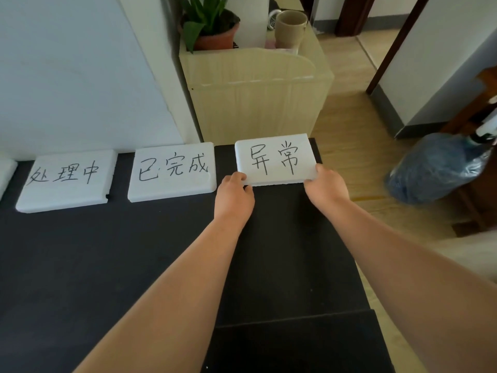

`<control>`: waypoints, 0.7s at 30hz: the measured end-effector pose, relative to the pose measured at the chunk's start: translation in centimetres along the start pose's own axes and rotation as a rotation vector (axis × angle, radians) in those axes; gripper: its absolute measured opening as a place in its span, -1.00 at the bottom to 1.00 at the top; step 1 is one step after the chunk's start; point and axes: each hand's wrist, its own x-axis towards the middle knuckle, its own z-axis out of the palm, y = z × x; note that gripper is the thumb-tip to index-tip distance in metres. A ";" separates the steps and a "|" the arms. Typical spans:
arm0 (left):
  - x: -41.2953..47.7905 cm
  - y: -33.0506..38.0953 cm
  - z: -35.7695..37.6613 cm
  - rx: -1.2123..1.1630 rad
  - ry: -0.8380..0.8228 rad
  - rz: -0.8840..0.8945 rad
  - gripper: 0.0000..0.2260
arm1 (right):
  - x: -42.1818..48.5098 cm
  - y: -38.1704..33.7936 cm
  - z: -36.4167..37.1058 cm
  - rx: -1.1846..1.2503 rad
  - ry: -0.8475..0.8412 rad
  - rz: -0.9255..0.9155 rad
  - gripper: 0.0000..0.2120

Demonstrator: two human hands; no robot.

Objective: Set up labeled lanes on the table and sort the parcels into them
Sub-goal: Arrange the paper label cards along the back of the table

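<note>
Three white foam label boards with black handwritten characters lie in a row along the far edge of the black table (134,251). The left board (67,181) and the middle board (172,175) lie flat and untouched. The right board (274,160) sits at the table's far right corner. My left hand (235,196) grips its near left corner and my right hand (325,185) grips its near right corner. The sliver of a fourth white board (5,173) shows at the far left edge. No parcels are in view.
A pale wooden cabinet (255,95) stands just behind the table, with a potted plant (209,22) and a beige mug (290,28) on top. A white wall lies behind the left boards. A blue water jug (435,168) lies on the wooden floor to the right.
</note>
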 end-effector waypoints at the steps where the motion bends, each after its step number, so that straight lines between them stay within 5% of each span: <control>1: 0.1 -0.1 0.1 0.010 -0.001 0.013 -0.66 | 0.0 0.1 0.1 -0.017 0.010 0.003 -0.71; 21: -3.9 1.1 -1.7 0.075 -0.058 0.047 -0.52 | -4.9 0.0 -2.1 0.021 0.015 -0.008 -0.48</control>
